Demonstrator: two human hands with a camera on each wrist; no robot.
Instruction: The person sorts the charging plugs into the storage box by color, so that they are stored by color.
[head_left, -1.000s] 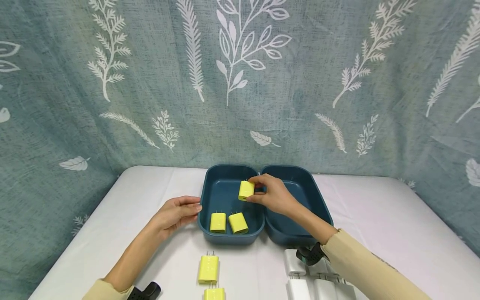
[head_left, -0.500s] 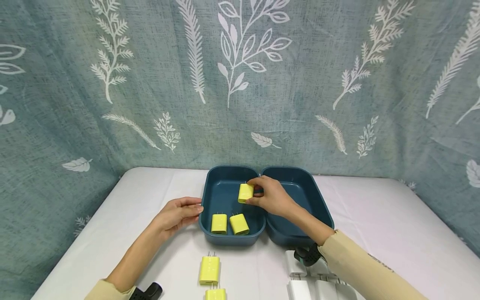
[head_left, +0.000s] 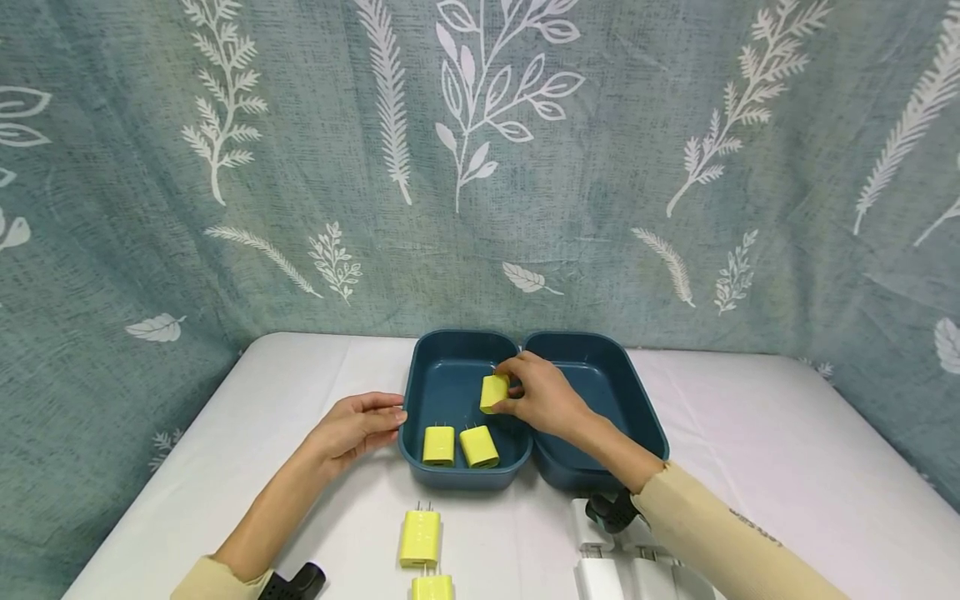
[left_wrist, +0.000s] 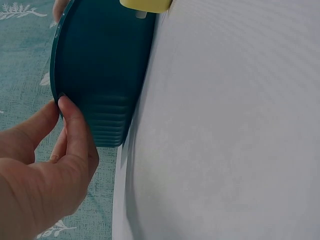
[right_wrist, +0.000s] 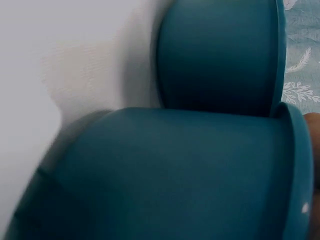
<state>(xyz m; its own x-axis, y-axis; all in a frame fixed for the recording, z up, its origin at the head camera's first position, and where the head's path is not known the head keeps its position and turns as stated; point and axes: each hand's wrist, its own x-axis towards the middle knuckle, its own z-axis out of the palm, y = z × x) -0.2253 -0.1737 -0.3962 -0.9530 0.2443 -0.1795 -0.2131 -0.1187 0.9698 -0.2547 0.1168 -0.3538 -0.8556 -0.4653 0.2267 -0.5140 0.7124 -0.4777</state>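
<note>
My right hand [head_left: 546,392] pinches a yellow USB wall charger [head_left: 493,393] by its right side, low inside the left blue bin [head_left: 468,479]. Two more yellow chargers, one straight [head_left: 438,447] and one tilted [head_left: 479,447], lie in the front of that bin, prongs pointing away. The left hand [head_left: 365,429] pinches the bin's left rim between thumb and fingers; the left wrist view shows this grip [left_wrist: 60,102] up close. In the right wrist view the bin walls [right_wrist: 175,165] hide most of the right hand.
A second blue bin [head_left: 600,479] stands against the first on the right, under the right forearm. Yellow chargers [head_left: 420,538] lie on the white table in front. Several white chargers [head_left: 600,577] sit front right, partly behind the right sleeve [head_left: 720,533]. A patterned curtain [head_left: 420,250] hangs behind.
The right hand has lowered the yellow charger slightly toward the floor of the left bin, and the charger tilts a little more. The left hand keeps its place on the rim.
</note>
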